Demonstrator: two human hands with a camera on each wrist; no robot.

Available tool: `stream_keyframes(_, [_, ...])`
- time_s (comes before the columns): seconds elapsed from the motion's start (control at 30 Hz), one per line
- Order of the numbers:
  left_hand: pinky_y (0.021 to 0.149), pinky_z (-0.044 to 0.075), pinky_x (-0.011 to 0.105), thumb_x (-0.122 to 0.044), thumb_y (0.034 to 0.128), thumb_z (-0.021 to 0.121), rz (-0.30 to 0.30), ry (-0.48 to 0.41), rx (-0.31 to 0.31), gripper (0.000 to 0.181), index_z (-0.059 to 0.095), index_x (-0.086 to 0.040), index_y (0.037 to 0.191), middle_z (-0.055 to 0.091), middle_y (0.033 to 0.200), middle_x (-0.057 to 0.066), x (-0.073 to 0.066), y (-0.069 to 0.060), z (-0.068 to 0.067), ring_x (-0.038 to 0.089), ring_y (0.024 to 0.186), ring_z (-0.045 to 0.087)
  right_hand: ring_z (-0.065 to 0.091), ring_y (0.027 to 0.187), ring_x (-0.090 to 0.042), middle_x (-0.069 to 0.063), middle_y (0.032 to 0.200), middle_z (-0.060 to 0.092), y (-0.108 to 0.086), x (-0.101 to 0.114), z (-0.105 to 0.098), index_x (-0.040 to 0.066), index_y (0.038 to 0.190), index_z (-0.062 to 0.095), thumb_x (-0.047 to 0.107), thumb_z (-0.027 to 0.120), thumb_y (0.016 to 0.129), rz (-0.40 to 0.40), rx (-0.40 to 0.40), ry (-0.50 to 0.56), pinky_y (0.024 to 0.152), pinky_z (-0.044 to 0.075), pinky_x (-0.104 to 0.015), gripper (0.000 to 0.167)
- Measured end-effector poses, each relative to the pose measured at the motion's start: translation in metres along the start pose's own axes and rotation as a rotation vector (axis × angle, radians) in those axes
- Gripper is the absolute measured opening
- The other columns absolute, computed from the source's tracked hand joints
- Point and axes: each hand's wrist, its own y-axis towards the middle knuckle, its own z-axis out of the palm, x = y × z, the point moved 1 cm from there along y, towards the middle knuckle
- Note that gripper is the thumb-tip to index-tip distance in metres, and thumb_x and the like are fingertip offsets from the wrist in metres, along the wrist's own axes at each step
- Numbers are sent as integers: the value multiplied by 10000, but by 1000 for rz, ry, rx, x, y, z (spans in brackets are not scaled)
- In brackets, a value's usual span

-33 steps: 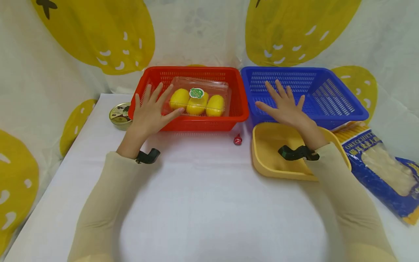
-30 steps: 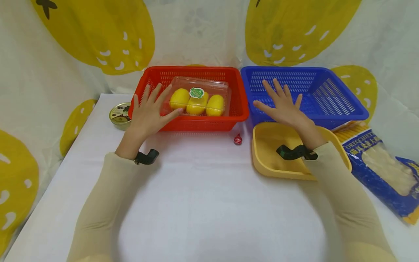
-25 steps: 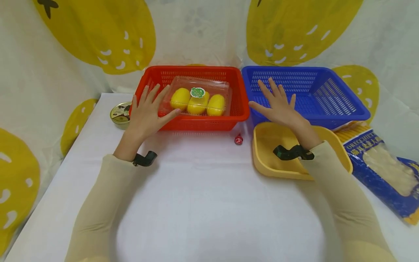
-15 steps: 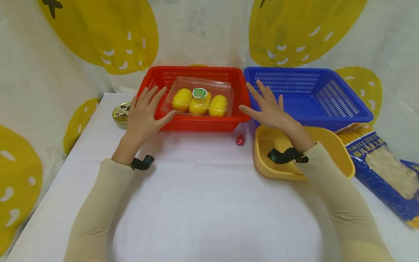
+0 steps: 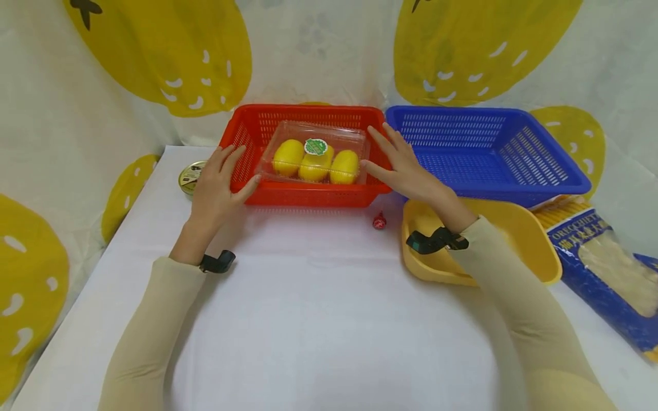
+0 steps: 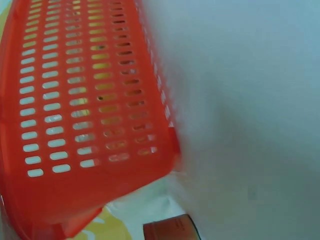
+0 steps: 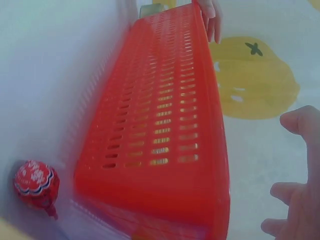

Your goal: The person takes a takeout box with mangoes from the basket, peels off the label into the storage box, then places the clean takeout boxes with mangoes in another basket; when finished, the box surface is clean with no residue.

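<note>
Red basket (image 5: 308,195) stood on our white-covered table (image 5: 329,319), just left of a blue basket (image 5: 514,193), with a clear box (image 5: 339,136) of yellow fruit (image 5: 316,170) inside. We had our left hand (image 5: 213,185) at the red one's left end, contact unclear, our right hand (image 5: 408,171) by its right; both hands' fingers were parted.

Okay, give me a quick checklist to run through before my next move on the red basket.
1. Red basket upright: ok.
2. Box inside it, with three yellow fruits in view: ok.
3. Box lid latched: cannot tell, too fine to see.
4. Left grip touching the basket: cannot tell; it is at the left end, but contact is unclear.
5. Right grip holding the basket: not ok; fingers spread, holding nothing.
6. Candy apart from the basket: ok, it lies in front.
</note>
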Motion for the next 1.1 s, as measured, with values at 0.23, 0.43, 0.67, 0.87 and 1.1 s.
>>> stream_keyframes(0.23, [1049, 383, 600, -501, 912, 593, -140, -98, 21, 742, 350, -123, 1502, 262, 1559, 154, 9, -6, 1, 332, 1439, 243, -10, 1495, -348, -75, 1637, -83, 16, 3, 11, 219, 1584, 78, 366, 577, 966, -40, 10, 31, 1113, 157, -691, 808])
stream_keyframes(0.43, [1054, 368, 599, -554, 884, 612, -237, -225, 36, 849, 285, -121, 1538, 150, 1621, 116, 13, -5, 1, 328, 1471, 185, 62, 1488, -376, -129, 1632, -37, 29, 3, 16, 165, 1579, 105, 291, 561, 982, -18, 14, 56, 1119, 204, -657, 762])
stream_keyframes(0.67, [1092, 342, 573, -542, 857, 658, -325, -334, 45, 885, 271, -141, 1544, 151, 1624, 99, 17, -2, 2, 302, 1477, 165, 101, 1478, -397, -182, 1621, -11, 42, 5, 21, 114, 1571, 130, 311, 564, 978, -7, 47, 48, 1142, 172, -636, 761])
stream_keyframes(0.87, [1097, 363, 535, -543, 849, 671, -343, -378, 36, 887, 281, -141, 1537, 242, 1593, 99, 18, -2, 3, 291, 1439, 250, 98, 1476, -399, -194, 1616, -23, 54, 7, 27, 100, 1566, 143, 313, 556, 976, 22, 73, 47, 1155, 156, -620, 751])
stream_keyframes(1.1, [1050, 429, 509, -573, 838, 671, -366, -422, 67, 903, 278, -156, 1536, 349, 1534, 114, 19, -3, 3, 296, 1366, 357, -64, 1485, -389, -225, 1605, -98, 60, 6, 35, 113, 1572, 101, 321, 566, 969, 115, 76, 51, 1164, 107, -606, 790])
